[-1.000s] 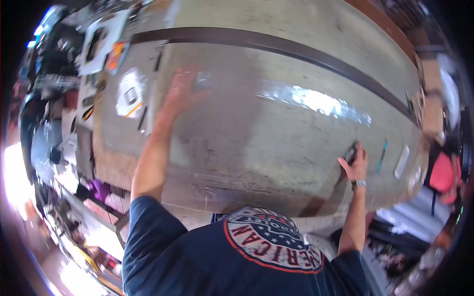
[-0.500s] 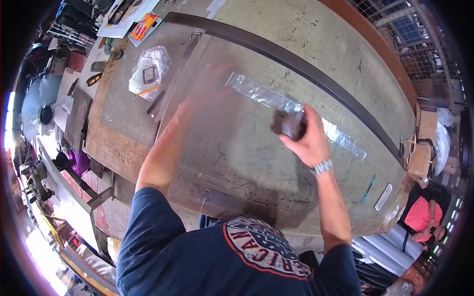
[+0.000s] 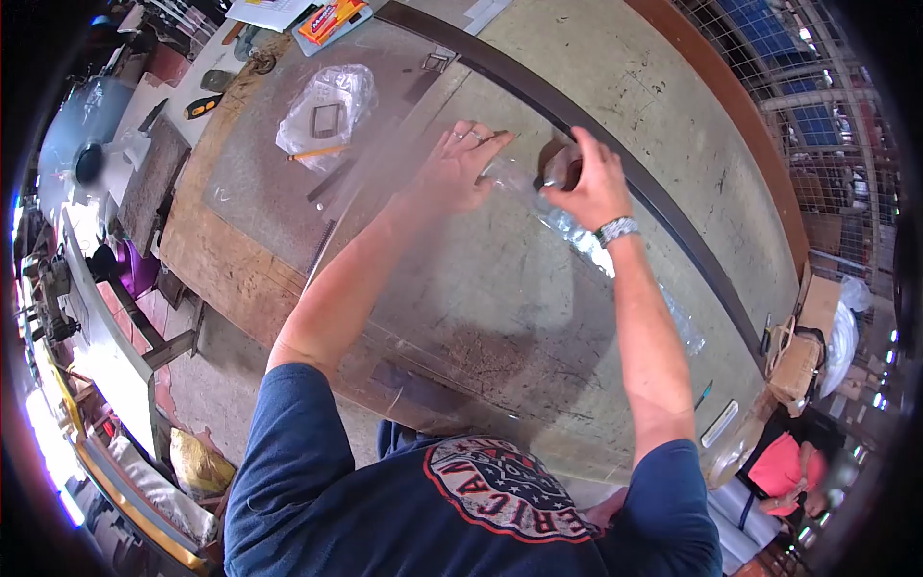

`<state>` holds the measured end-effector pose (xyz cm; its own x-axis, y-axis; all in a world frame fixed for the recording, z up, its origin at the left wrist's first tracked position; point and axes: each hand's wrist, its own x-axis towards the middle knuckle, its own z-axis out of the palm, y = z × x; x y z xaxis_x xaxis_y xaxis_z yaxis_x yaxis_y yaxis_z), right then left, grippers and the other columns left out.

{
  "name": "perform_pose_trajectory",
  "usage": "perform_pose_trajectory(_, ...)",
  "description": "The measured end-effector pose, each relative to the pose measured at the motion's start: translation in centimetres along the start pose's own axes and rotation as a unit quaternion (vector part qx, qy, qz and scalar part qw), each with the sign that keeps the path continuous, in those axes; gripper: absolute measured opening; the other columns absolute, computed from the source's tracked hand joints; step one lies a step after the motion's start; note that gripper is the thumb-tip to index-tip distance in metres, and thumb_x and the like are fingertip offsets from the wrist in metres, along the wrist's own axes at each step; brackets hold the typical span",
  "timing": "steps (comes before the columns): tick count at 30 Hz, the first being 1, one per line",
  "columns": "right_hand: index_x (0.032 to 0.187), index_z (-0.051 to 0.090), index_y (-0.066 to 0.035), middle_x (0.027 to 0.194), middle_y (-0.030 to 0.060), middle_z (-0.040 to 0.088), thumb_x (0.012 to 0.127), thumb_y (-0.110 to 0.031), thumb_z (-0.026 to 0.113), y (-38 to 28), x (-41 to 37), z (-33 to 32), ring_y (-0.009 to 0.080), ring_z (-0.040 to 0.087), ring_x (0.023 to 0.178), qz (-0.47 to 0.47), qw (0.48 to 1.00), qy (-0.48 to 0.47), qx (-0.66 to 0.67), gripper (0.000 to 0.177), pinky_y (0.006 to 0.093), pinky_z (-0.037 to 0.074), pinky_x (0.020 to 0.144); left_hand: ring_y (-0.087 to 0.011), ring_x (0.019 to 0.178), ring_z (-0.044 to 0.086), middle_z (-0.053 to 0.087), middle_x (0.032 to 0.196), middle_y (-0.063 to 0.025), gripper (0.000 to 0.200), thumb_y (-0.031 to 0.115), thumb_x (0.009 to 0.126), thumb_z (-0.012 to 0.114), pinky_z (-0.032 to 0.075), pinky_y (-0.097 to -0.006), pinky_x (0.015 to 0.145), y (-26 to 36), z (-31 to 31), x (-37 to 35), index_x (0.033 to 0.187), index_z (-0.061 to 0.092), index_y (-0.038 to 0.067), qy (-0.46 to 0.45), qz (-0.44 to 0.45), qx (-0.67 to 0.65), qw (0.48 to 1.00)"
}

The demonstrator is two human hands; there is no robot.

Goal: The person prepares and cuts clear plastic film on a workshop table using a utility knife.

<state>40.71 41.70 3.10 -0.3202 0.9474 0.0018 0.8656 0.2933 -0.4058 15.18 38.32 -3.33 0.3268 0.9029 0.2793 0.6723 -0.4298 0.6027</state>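
Observation:
My right hand (image 3: pixel 598 188) grips a roll of clear tape (image 3: pixel 561 168), thumb and fingers curved around its sides. A metal-banded watch sits on that wrist. Beneath and beside the roll, a shiny clear strip (image 3: pixel 582 238) lies along the table, running off toward the lower right under my right forearm. My left hand (image 3: pixel 461 168) is at the strip's left end, slightly blurred, with a ring on one finger. Its forefinger and thumb are apart, the other fingers bent.
A long dark bar (image 3: pixel 615 159) crosses the worktable (image 3: pixel 471 288). Leftward lie a plastic bag (image 3: pixel 351 91), a pencil (image 3: pixel 320 152), a square metal frame (image 3: pixel 325 120) and an orange packet (image 3: pixel 332 21). A cutter (image 3: pixel 203 107) rests further left. A person (image 3: pixel 786 466) is at lower right.
My right hand has carried the tape roll up and left, toward the strip's left end. My left hand has moved slightly right and is less blurred. The camera view has shifted.

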Motion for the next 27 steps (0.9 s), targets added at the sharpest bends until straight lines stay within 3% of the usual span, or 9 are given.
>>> perform_pose_trajectory(4, 0.152, 0.045, -0.012, 0.140, 0.0219, 0.061, 0.067, -0.032, 0.092, 4.0, 3.0, -1.2, 0.0450, 0.057, 0.126, 0.086, 0.996, 0.009, -0.038, 0.099, 0.0530, 0.049, 0.106, -0.0334, 0.123, 0.051, 0.059, 0.125, -0.0085, 0.053, 0.009, 0.083, 0.077, 0.043, -0.0456, 0.109, -0.3, 0.1, 0.0, 0.134, 0.064, 0.010, -0.009, 0.014, 0.027, 0.999)
perform_pose_trajectory(11, 0.153, 0.044, -0.013, 0.145, 0.0192, 0.057, 0.068, -0.034, 0.092, 5.7, 2.3, -0.3, 0.0452, 0.055, 0.130, 0.076, 0.995, 0.003, -0.060, 0.100, 0.0536, 0.049, 0.108, -0.0348, 0.119, 0.056, 0.063, 0.120, -0.0108, 0.036, 0.020, 0.087, 0.079, 0.046, -0.0456, 0.101, 0.1, 0.3, 0.8, 0.118, 0.065, 0.009, 0.068, -0.002, 0.061, 0.996)
perform_pose_trajectory(15, 0.150, 0.046, -0.012, 0.145, 0.0179, 0.057, 0.074, -0.038, 0.090, 4.9, 1.2, 0.4, 0.0410, 0.053, 0.134, 0.047, 0.992, 0.086, -0.076, 0.092, 0.0533, 0.048, 0.107, -0.0358, 0.107, 0.063, 0.069, 0.106, -0.0119, 0.032, 0.022, 0.087, 0.079, 0.048, -0.0459, 0.096, 0.3, 0.7, 0.4, 0.113, 0.064, 0.008, 0.086, -0.070, 0.056, 0.992)
perform_pose_trajectory(16, 0.146, 0.050, -0.009, 0.144, 0.0170, 0.058, 0.076, -0.037, 0.090, 4.0, 0.6, 0.3, 0.0383, 0.052, 0.133, -0.024, 0.983, 0.149, -0.103, 0.085, 0.0519, 0.047, 0.107, -0.0362, 0.103, 0.064, 0.070, 0.101, -0.0120, 0.032, 0.021, 0.087, 0.079, 0.048, -0.0462, 0.095, 0.2, 1.0, 0.0, 0.111, 0.064, 0.007, 0.080, -0.086, 0.044, 0.992)
perform_pose_trajectory(19, 0.138, 0.059, -0.006, 0.137, 0.0144, 0.061, 0.076, -0.034, 0.090, 0.4, -1.4, 1.6, 0.0362, 0.054, 0.127, -0.114, 0.987, 0.112, 0.026, 0.074, 0.0498, 0.046, 0.106, -0.0335, 0.093, 0.068, 0.072, 0.092, -0.0119, 0.029, 0.015, 0.088, 0.077, 0.051, -0.0440, 0.090, -0.3, 1.4, -0.7, 0.111, 0.063, 0.005, 0.071, -0.074, 0.036, 0.994)
perform_pose_trajectory(20, 0.135, 0.061, -0.006, 0.133, 0.0136, 0.062, 0.077, -0.032, 0.089, -0.5, -2.1, 2.4, 0.0353, 0.054, 0.125, -0.102, 0.989, 0.100, 0.025, 0.070, 0.0491, 0.046, 0.105, -0.0321, 0.090, 0.070, 0.072, 0.090, -0.0118, 0.028, 0.013, 0.089, 0.076, 0.052, -0.0426, 0.087, -0.2, 1.6, -0.9, 0.111, 0.063, 0.004, 0.067, -0.060, 0.038, 0.995)
perform_pose_trajectory(23, 0.127, 0.066, -0.007, 0.123, 0.0114, 0.064, 0.079, -0.028, 0.087, -1.3, -3.4, 5.1, 0.0330, 0.056, 0.119, -0.082, 0.993, 0.086, 0.028, 0.057, 0.0475, 0.045, 0.102, -0.0244, 0.085, 0.074, 0.074, 0.096, -0.0137, 0.023, 0.006, 0.091, 0.071, 0.056, -0.0382, 0.075, 0.0, 1.8, -1.7, 0.113, 0.063, 0.001, 0.119, -0.108, -0.095, 0.982)
perform_pose_trajectory(27, 0.124, 0.068, -0.009, 0.114, 0.0097, 0.065, 0.079, -0.018, 0.087, -1.1, -4.0, 6.7, 0.0316, 0.057, 0.114, -0.062, 0.992, 0.098, 0.056, 0.050, 0.0466, 0.045, 0.099, -0.0200, 0.076, 0.075, 0.076, 0.102, -0.0163, 0.021, 0.007, 0.097, 0.066, 0.055, -0.0329, 0.062, 1.1, 0.5, -1.7, 0.116, 0.063, -0.002, 0.106, -0.234, -0.134, 0.957)
